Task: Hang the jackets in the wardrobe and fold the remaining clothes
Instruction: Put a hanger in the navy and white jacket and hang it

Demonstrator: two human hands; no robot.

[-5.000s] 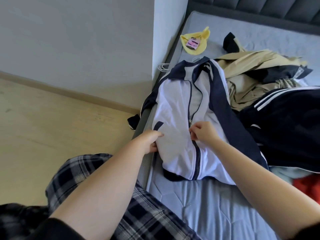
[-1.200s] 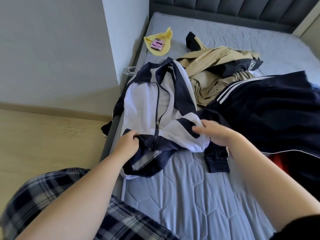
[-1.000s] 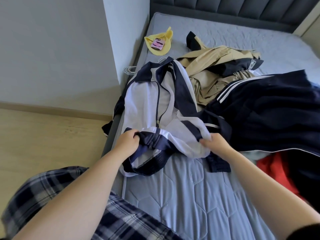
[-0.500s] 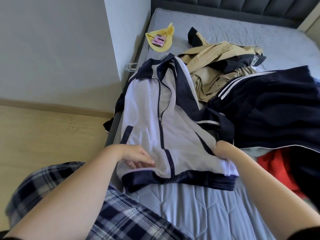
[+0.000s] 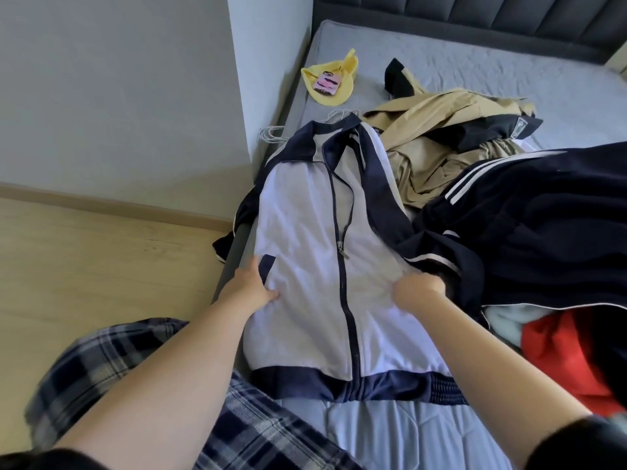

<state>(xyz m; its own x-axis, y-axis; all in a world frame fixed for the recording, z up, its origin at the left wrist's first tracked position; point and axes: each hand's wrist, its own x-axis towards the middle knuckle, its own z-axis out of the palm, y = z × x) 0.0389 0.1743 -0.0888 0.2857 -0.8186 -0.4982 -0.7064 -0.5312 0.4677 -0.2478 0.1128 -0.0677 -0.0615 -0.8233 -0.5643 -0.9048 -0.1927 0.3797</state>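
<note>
White, navy-trimmed jacket (image 5: 305, 252)

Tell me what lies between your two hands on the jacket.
Head view: only the front of the white jacket, its dark zipper running midway between the left hand and the right hand.

On my feed the clothing shows only at the lower edge. The left sleeve (image 5: 51, 461) is black, a dark band in the bottom corner, and the right sleeve (image 5: 583, 442) is black too, its rim blurred. Both forearms are bare from there to the left hand (image 5: 249, 290) and right hand (image 5: 415, 293). The leg wears checked cloth (image 5: 135, 378) in navy, grey and off-white.
</note>
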